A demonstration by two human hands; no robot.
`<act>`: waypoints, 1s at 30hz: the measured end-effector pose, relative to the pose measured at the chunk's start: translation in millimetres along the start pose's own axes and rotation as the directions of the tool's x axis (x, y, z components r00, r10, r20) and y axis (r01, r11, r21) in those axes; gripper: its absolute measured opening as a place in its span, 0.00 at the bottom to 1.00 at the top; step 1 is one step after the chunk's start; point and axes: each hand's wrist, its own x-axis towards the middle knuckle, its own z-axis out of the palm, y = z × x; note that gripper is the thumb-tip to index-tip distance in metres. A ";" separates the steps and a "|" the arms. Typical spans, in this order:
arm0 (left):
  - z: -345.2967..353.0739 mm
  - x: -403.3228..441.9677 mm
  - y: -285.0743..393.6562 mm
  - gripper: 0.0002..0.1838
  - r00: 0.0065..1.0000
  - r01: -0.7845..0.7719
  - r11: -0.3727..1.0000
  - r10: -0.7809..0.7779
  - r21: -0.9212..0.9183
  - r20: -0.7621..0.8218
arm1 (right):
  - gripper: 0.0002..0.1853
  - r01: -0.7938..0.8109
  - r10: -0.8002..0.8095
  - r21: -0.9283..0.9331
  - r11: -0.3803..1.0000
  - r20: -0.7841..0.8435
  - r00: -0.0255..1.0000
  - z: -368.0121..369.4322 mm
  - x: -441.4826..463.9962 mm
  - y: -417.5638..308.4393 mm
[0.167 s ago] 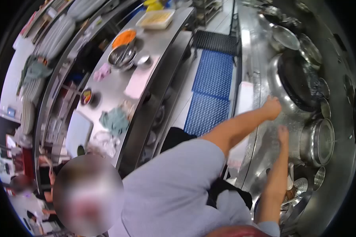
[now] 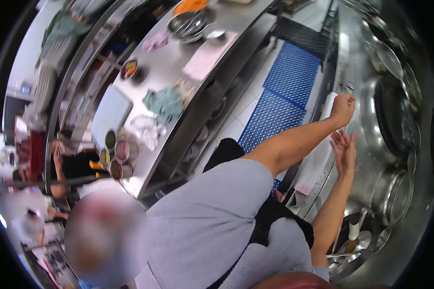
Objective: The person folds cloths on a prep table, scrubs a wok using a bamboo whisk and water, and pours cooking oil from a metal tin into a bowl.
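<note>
Both my hands are over the front of the steel cooking counter [image 2: 364, 178]. My left hand [image 2: 343, 110] hovers near the white strip [image 2: 318, 166] along the counter's front edge. Its fingers are curled in, and whether they hold anything is hidden. Just below it in the view, my right hand [image 2: 345, 148] is open, fingers spread and nothing in it. A wide steel rim around a dark wok [image 2: 393, 115] lies to the right, apart from both hands. A steel pot [image 2: 398, 200] stands beyond my right forearm. Nearer my right elbow is a container with ladles and a brush [image 2: 353, 236].
Across the aisle, a steel table [image 2: 152, 62] bears mixing bowls [image 2: 188, 26], a pink cloth [image 2: 210, 55], a green cloth [image 2: 164, 106], a cutting board [image 2: 111, 113] and several small tubs [image 2: 122, 151]. Blue mats [image 2: 291, 72] cover the floor. Other people are at the left.
The view has shifted, so the table appears lower and further right. My left hand has drawn away from the wok's steel rim toward the counter's front edge. My right hand's fingers now show spread.
</note>
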 end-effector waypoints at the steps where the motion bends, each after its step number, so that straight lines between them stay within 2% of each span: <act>1: -63.6 -0.4 -2.5 0.05 0.980 0.189 0.980 -0.193 0.064 0.055 | 0.38 -0.109 0.045 0.215 0.971 0.282 0.958 65.1 -1.0 41.6; 3: -104.6 -14.4 18.5 0.06 0.827 0.546 0.838 -0.540 0.005 0.158 | 0.35 -0.104 0.045 0.251 0.962 0.228 0.973 128.1 3.7 57.7; 4: -117.2 -16.2 23.1 0.07 0.821 0.569 0.802 -0.540 -0.182 0.188 | 0.33 -0.075 0.022 0.268 0.961 0.196 0.980 147.1 11.5 57.5; 5: -129.4 -17.7 22.1 0.08 0.819 0.573 0.739 -0.525 -0.353 0.231 | 0.30 -0.045 -0.023 0.283 0.958 0.232 0.972 162.2 22.0 65.7; 7: -148.0 -15.3 19.2 0.09 0.820 0.564 0.532 -0.452 -0.631 0.351 | 0.25 0.059 -0.110 0.382 0.922 0.111 0.988 199.1 25.2 63.3; 9: -175.9 -14.3 36.3 0.11 0.818 0.558 0.285 -0.346 -0.779 0.460 | 0.15 0.185 -0.236 0.336 0.923 0.119 0.964 209.0 46.3 39.6; 10: -192.2 -14.9 52.9 0.12 0.813 0.565 0.172 -0.282 -0.807 0.509 | 0.08 0.257 -0.307 0.240 0.936 0.202 0.930 197.3 66.9 20.8; 12: -245.9 -13.4 127.8 0.14 0.799 0.601 0.068 -0.102 -0.797 0.593 | 0.10 0.393 -0.379 0.081 0.916 0.498 0.780 265.9 7.6 -38.7; 13: -267.7 -15.3 144.8 0.14 0.781 0.615 0.194 -0.021 -0.764 0.624 | 0.11 0.469 -0.468 0.167 0.867 0.597 0.652 285.6 -2.9 -31.6; 14: -288.4 -11.0 133.5 0.14 0.755 0.585 0.402 0.048 -0.704 0.655 | 0.12 0.526 -0.541 0.260 0.810 0.678 0.498 299.2 -10.6 -20.3; 15: -313.2 -10.5 101.5 0.14 0.719 0.516 0.589 0.096 -0.622 0.688 | 0.12 0.390 -0.370 0.087 0.917 0.551 0.748 289.8 -9.1 12.4; 16: -348.1 -24.4 100.8 0.14 0.745 0.483 0.754 -0.087 -0.446 0.661 | 0.13 0.173 -0.160 -0.003 0.985 0.365 0.917 281.5 -8.4 44.4; 17: -383.2 -38.0 101.8 0.14 0.745 0.484 0.847 -0.267 -0.221 0.611 | 0.14 -0.058 0.030 0.056 0.997 0.410 0.912 279.9 -3.6 97.8; 18: -422.6 -56.8 87.2 0.17 0.748 0.154 0.859 -0.424 0.489 0.510 | 0.12 0.178 -0.049 -0.256 0.950 0.441 0.896 238.0 2.9 158.9; 19: -461.8 -76.3 72.4 0.20 0.725 -0.235 0.330 -0.567 0.914 0.391 | 0.09 0.416 -0.128 -0.587 0.695 0.468 0.874 196.0 9.4 219.9; 20: -509.5 -108.4 11.3 0.20 0.818 -0.483 0.526 -0.013 0.700 0.575 | 0.07 0.533 -0.206 -0.764 0.364 0.492 0.846 157.5 14.3 278.0; 21: -544.3 -132.8 26.6 0.20 0.860 -0.110 0.790 -0.229 0.604 0.456 | 0.03 0.408 -0.187 -0.811 0.420 0.362 0.913 160.8 -14.9 280.1; 22: -580.3 -152.0 53.9 0.21 0.791 0.298 0.858 -0.468 0.418 0.395 | 0.01 0.277 -0.165 -0.834 0.477 0.225 0.960 163.4 -43.1 282.3; 23: -612.4 -175.5 71.0 0.20 0.814 0.290 0.817 -0.484 0.498 0.320 | 0.06 0.204 -0.109 -0.859 0.470 0.173 0.979 156.4 -56.0 282.4; 24: -640.1 -197.0 84.4 0.19 0.835 0.286 0.770 -0.492 0.570 0.246 | 0.13 0.254 -0.284 -0.884 0.393 0.146 0.948 162.6 -73.4 277.7; 25: -663.5 -213.1 100.0 0.18 0.843 0.356 0.751 -0.515 0.556 0.156 | 0.22 0.274 -0.314 -0.930 0.244 0.192 0.930 164.7 -84.0 267.7; 26: -679.9 -226.7 113.9 0.17 0.849 0.423 0.734 -0.526 0.531 0.052 | 0.29 0.112 -0.226 -0.839 0.533 -0.014 0.974 183.7 -94.0 258.6; 27: -694.5 -233.4 124.5 0.16 0.856 0.469 0.735 -0.514 0.489 -0.048 | 0.31 -0.037 -0.101 -0.762 0.647 -0.133 0.986 231.3 -105.8 230.2; 28: -705.9 -236.3 131.0 0.15 0.858 0.503 0.744 -0.490 0.440 -0.151 | 0.29 -0.175 0.088 -0.712 0.680 -0.157 0.984 250.9 -105.1 218.5; 29: -716.4 -231.5 129.5 0.13 0.881 0.473 0.774 -0.427 0.421 -0.204 | 0.27 -0.293 0.258 -0.662 0.690 -0.154 0.954 267.8 -91.5 207.4; 30: -724.7 -226.9 128.4 0.12 0.861 0.507 0.743 -0.420 0.437 -0.287 | 0.25 -0.408 0.419 -0.615 0.674 -0.136 0.898 285.5 -74.6 203.1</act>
